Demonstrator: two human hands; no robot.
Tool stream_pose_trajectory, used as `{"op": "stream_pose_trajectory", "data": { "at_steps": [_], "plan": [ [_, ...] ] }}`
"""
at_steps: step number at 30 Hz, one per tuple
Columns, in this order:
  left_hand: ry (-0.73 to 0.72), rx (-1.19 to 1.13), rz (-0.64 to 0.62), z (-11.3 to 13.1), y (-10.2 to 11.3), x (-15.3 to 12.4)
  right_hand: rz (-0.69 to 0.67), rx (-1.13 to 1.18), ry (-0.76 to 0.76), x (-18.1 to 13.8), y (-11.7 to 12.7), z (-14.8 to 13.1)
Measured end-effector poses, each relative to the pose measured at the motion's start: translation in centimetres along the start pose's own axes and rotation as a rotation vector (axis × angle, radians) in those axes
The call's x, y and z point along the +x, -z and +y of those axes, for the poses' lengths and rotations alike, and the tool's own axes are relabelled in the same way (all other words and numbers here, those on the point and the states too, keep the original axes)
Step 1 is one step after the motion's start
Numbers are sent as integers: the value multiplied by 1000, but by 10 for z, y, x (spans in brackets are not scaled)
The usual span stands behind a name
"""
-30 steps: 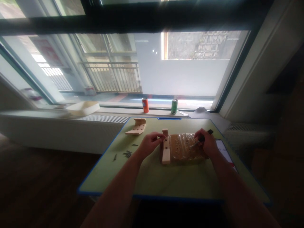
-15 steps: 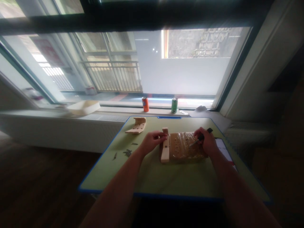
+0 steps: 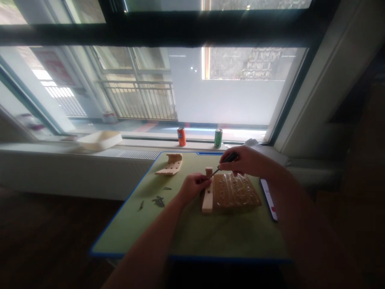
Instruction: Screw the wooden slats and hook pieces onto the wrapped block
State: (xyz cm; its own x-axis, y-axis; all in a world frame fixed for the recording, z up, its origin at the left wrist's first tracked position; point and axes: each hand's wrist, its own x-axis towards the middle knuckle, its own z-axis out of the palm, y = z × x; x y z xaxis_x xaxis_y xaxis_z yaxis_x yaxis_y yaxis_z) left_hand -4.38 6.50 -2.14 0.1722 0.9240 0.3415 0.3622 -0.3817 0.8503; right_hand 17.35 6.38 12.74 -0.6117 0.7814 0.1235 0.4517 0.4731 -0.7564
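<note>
My right hand (image 3: 242,159) grips a screwdriver (image 3: 230,157) by its black handle. Its metal shaft slants down to the left, and the tip meets the fingertips of my left hand (image 3: 192,188). Those fingers are pinched together at a pale wooden bar (image 3: 207,204); anything small between them is hidden. The bar has a dark hole and lies along the left edge of a brown board wrapped in clear plastic (image 3: 236,192). To the left on the table lies a small pile of screws (image 3: 159,201), with single ones apart from it.
A curved wooden piece with holes (image 3: 172,165) lies at the back left of the green table (image 3: 132,228). At the right is a phone (image 3: 268,198). An orange can (image 3: 181,137), a green can (image 3: 218,138) and a cream tray (image 3: 100,140) stand on the windowsill.
My right hand has moved left with the screwdriver, from above the plastic-wrapped board to the wooden bar. My left hand stays at the bar. The view has shifted slightly.
</note>
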Motion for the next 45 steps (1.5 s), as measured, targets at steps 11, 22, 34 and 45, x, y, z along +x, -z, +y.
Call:
{"op": "stream_pose_trajectory", "data": {
  "at_steps": [11, 22, 34, 45],
  "plan": [
    [-32, 68, 84, 0, -6, -6, 152, -576, 126, 22, -25, -24],
    [7, 117, 109, 3, -6, -7, 156, -690, 213, 31, -31, -22],
    [18, 98, 105, 3, -7, -8, 151, -733, 243, 36, -27, -12],
    [-7, 141, 101, 4, -6, -8, 148, -761, 201, 33, -28, -20]
  ]
}}
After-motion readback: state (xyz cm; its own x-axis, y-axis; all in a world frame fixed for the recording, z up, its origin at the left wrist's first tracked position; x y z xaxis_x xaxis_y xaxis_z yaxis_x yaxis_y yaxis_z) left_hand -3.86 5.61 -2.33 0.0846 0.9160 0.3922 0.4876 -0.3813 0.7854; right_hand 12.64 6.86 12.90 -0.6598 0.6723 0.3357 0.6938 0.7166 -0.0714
